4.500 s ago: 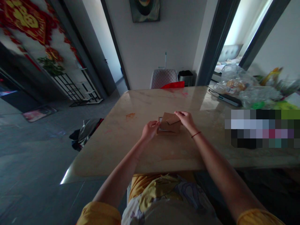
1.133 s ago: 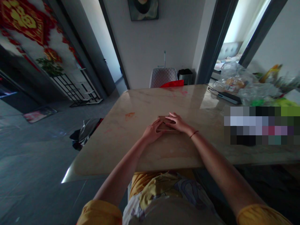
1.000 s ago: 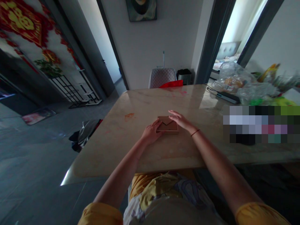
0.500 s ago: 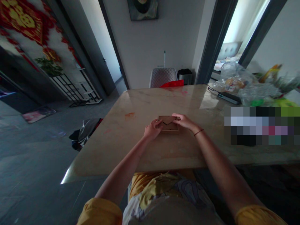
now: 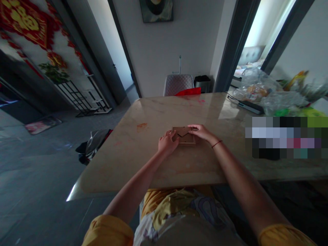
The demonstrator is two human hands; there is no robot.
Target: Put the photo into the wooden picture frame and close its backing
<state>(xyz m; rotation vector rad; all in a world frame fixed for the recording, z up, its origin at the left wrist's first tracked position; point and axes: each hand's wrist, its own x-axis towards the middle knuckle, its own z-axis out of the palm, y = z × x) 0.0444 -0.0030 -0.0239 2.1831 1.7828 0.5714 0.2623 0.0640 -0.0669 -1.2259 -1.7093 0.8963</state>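
Note:
A small wooden picture frame lies flat on the marble table, its brown card back facing up with a V-shaped flap on it. My left hand grips its left side, covering the lower left corner. My right hand comes in from the right, its fingertips lying over the frame's upper right part. The frame's right edge and near edge show between my hands. Both forearms stretch forward from yellow sleeves.
The cream marble table has an orange stain left of the frame. Plastic bags and a dark flat device lie at the far right, beside a pixelated patch. A red cloth lies beyond the far edge, near a quilted chair.
Compared with the oldest frame, the card flap lies flat on the frame rather than lifted. My hands have moved from on top of the frame to its sides.

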